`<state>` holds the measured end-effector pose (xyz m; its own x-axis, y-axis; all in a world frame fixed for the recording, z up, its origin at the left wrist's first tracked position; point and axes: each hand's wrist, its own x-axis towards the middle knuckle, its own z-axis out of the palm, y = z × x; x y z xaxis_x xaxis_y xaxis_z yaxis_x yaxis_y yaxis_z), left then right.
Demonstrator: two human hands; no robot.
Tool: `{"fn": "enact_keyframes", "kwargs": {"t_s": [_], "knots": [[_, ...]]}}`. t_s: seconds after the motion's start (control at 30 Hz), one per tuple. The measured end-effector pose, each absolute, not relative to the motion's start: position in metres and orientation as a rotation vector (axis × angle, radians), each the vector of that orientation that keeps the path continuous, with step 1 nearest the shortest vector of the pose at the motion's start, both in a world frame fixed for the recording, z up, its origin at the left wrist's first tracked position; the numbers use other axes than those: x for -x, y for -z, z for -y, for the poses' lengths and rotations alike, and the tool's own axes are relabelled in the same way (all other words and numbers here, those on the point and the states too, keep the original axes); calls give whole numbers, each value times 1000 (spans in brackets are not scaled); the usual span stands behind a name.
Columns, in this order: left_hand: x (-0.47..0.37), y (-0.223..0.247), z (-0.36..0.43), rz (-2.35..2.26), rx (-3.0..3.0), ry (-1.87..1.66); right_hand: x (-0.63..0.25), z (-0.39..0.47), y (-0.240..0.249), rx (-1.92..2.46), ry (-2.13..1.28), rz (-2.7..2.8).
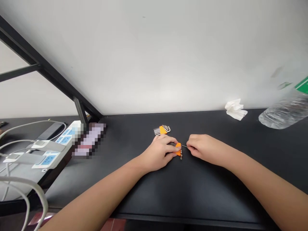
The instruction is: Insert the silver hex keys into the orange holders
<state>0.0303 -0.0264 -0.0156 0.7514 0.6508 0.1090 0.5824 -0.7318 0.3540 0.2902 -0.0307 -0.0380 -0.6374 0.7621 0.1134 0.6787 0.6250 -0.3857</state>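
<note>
Alignment before force: steadying the orange plastic holder (178,145) of silver metal rods (181,157) on the black worktop (168,192) with the left hand (158,153), pinching a thin silver metal rod (184,146) at the holder's edge in the right hand (202,147), ideally keeping that rod parallel with the others.

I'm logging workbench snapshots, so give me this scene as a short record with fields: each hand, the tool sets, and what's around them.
Left hand: on an orange hex-key holder with keys in it
Right hand: pinching the end of a thin metal rod, likely a hex key, that reaches toward the holder
Second set: L-shaped hex keys in a yellow-orange holder, beyond the left hand
Surface: black desk
Right rear: crumpled white tissue, clear plastic bottle
Far left: white power strip, cables
</note>
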Motion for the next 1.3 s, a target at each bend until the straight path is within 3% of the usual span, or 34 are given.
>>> {"fn": "enact_keyframes", "kwargs": {"t_s": [0.37,0.7,1.0,1.3], "knots": [[-32,11,27,-945,-2641,-303,-269,23,49,1106,-494,2462],[-32,19,24,-1160,-2587,-389,-278,33,30,1057,-807,2392],[-40,16,31,-1390,-2533,-340,-260,40,36,1323,-657,2396],[-44,12,33,-1511,-2187,-389,-251,39,42,1228,-728,2250]]}}
